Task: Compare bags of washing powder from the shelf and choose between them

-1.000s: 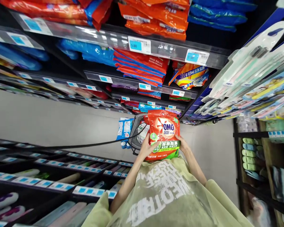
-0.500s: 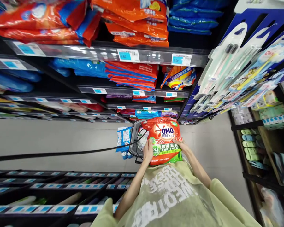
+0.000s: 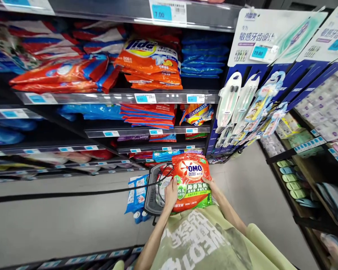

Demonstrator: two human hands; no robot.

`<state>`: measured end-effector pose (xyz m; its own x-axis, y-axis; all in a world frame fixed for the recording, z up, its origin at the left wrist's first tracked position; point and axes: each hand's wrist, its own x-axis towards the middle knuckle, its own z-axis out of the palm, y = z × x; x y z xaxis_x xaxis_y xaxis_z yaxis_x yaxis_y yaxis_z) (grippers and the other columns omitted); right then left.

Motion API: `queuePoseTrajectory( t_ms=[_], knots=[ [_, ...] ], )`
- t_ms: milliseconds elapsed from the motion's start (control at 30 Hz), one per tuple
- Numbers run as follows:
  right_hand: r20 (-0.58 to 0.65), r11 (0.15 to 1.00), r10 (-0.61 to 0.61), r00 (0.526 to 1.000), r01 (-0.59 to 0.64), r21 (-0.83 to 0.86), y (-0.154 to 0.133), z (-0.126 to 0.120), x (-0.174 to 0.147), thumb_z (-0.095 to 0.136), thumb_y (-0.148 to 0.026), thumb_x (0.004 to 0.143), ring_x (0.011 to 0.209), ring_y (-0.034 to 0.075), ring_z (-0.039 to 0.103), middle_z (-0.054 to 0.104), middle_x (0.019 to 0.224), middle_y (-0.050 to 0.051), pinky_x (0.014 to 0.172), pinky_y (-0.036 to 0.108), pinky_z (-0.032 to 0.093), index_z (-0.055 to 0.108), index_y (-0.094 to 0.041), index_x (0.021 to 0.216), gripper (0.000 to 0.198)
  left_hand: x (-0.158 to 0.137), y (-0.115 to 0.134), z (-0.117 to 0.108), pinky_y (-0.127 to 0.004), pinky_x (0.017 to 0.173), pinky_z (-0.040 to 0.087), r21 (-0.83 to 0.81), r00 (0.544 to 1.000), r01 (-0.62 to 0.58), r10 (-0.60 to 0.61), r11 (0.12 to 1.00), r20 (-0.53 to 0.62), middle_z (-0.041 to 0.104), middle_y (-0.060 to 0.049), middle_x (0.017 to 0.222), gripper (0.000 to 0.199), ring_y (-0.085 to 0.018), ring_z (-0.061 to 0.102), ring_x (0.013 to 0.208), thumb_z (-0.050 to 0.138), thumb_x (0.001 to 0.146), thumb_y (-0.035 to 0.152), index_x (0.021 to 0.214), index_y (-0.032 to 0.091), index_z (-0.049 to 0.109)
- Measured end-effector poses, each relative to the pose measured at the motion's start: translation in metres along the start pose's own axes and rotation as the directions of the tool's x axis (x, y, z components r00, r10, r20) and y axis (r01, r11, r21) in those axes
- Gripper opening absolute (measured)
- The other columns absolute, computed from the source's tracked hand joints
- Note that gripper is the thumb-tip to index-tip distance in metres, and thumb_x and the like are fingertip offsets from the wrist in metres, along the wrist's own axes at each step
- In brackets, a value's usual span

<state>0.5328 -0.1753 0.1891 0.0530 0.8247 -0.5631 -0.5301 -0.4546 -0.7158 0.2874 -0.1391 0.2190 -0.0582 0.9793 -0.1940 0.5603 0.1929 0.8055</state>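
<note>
A red and green OMO bag of washing powder (image 3: pixel 193 183) is held up in front of my chest, its printed front facing me. My left hand (image 3: pixel 171 194) grips its left edge. On the opposite edge my right hand (image 3: pixel 212 186) is closed, thumb on the front. The fingers behind the bag are hidden. Below and to the left of the bag, a grey shopping basket (image 3: pixel 150 198) stands on the floor, partly covered by the bag and my left hand. Some packaged goods show inside it.
Shelves ahead hold stacked detergent bags (image 3: pixel 152 62). Toothbrush packs (image 3: pixel 229 97) hang at the right, with slippers (image 3: pixel 294 185) on a rack beyond. A blue package (image 3: pixel 136 193) and blue-capped bottles (image 3: pixel 141 216) are beside the basket. A black cable (image 3: pixel 73 195) crosses the view.
The view has tilted up, so more of the upper shelves and toothbrush display shows. Both hands still hold the bag in much the same way before my chest.
</note>
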Motion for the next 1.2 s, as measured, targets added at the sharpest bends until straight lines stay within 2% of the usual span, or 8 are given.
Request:
queuePoseTrajectory(
  t_ms=[133, 267, 400, 600, 667, 800, 1033, 1200],
  knots=[
    [-0.008, 0.999, -0.049, 0.999, 0.049, -0.021, 0.006, -0.001, 0.003, 0.088, -0.059, 0.075, 0.084, 0.029, 0.080, 0.084, 0.097, 0.012, 0.087, 0.042, 0.064, 0.079, -0.014, 0.105, 0.055, -0.003, -0.001, -0.002, -0.045, 0.096, 0.053, -0.090, 1.000, 0.004, -0.005, 0.996, -0.016, 0.079, -0.022, 0.112, 0.062, -0.037, 0.074, 0.107, 0.037, 0.098, 0.067, 0.105, 0.017, 0.073],
    [-0.057, 0.997, -0.074, 0.996, 0.074, -0.002, 0.009, 0.001, 0.006, 0.085, -0.067, 0.075, 0.084, 0.030, 0.080, 0.084, 0.098, 0.011, 0.087, 0.045, 0.065, 0.079, -0.016, 0.104, 0.059, -0.005, 0.004, -0.009, -0.046, 0.098, 0.054, -0.149, 0.992, 0.008, 0.010, 0.989, 0.123, 0.078, -0.020, 0.120, 0.057, -0.037, 0.073, 0.112, 0.058, 0.091, 0.065, 0.119, 0.016, 0.068],
    [-0.074, 0.998, -0.055, 0.996, 0.056, 0.016, 0.007, 0.004, 0.007, 0.090, -0.066, 0.068, 0.085, 0.032, 0.081, 0.084, 0.097, 0.012, 0.085, 0.044, 0.066, 0.079, -0.015, 0.098, 0.060, -0.006, 0.004, -0.010, -0.046, 0.099, 0.055, -0.191, 0.970, 0.060, -0.012, 0.980, 0.241, 0.076, -0.019, 0.124, 0.070, -0.036, 0.073, 0.113, 0.077, 0.078, 0.054, 0.132, 0.014, 0.059],
    [-0.144, 0.993, -0.080, 0.986, 0.091, 0.069, 0.004, 0.001, 0.005, 0.090, -0.066, 0.067, 0.091, 0.034, 0.081, 0.084, 0.099, 0.012, 0.087, 0.044, 0.066, 0.080, -0.015, 0.099, 0.061, -0.009, -0.014, 0.003, -0.044, 0.111, 0.051, -0.354, 0.980, 0.080, -0.008, 0.932, 0.200, 0.065, -0.020, 0.145, 0.095, -0.035, 0.065, 0.132, 0.084, 0.070, 0.055, 0.149, 0.014, 0.048],
    [-0.143, 0.990, -0.073, 0.987, 0.089, 0.112, 0.003, -0.003, 0.004, 0.091, -0.064, 0.068, 0.093, 0.035, 0.081, 0.084, 0.100, 0.012, 0.087, 0.045, 0.066, 0.079, -0.015, 0.103, 0.061, -0.008, -0.020, 0.005, -0.044, 0.112, 0.050, -0.371, 0.965, 0.127, -0.027, 0.920, 0.262, 0.064, -0.020, 0.148, 0.098, -0.035, 0.064, 0.135, 0.083, 0.071, 0.058, 0.151, 0.014, 0.047],
    [-0.150, 0.981, -0.037, 0.988, 0.064, 0.181, 0.000, -0.009, 0.004, 0.091, -0.061, 0.068, 0.098, 0.036, 0.081, 0.084, 0.104, 0.012, 0.088, 0.048, 0.067, 0.077, -0.016, 0.111, 0.064, -0.008, -0.030, 0.006, -0.045, 0.113, 0.050, -0.354, 0.907, 0.148, 0.016, 0.923, 0.421, 0.072, -0.018, 0.138, 0.085, -0.037, 0.066, 0.132, 0.080, 0.074, 0.062, 0.141, 0.015, 0.060],
    [-0.149, 0.979, 0.020, 0.989, 0.011, 0.201, -0.006, -0.013, 0.012, 0.091, -0.061, 0.066, 0.102, 0.037, 0.080, 0.084, 0.109, 0.011, 0.096, 0.051, 0.064, 0.076, -0.018, 0.115, 0.067, -0.016, -0.034, 0.019, -0.045, 0.110, 0.054, -0.370, 0.953, 0.072, 0.045, 0.926, 0.300, 0.072, -0.018, 0.137, 0.083, -0.036, 0.068, 0.127, 0.080, 0.070, 0.058, 0.139, 0.015, 0.062],
    [-0.007, 0.980, 0.104, 0.995, -0.102, 0.172, -0.015, -0.010, 0.017, 0.085, -0.071, 0.067, 0.107, 0.040, 0.078, 0.083, 0.113, 0.013, 0.098, 0.058, 0.062, 0.078, -0.021, 0.111, 0.067, -0.018, -0.012, 0.030, -0.053, 0.114, 0.050, -0.317, 0.987, 0.117, -0.074, 0.941, 0.145, 0.072, -0.021, 0.136, 0.093, -0.045, 0.062, 0.133, 0.086, 0.055, 0.057, 0.134, 0.013, 0.067]
  ],
)
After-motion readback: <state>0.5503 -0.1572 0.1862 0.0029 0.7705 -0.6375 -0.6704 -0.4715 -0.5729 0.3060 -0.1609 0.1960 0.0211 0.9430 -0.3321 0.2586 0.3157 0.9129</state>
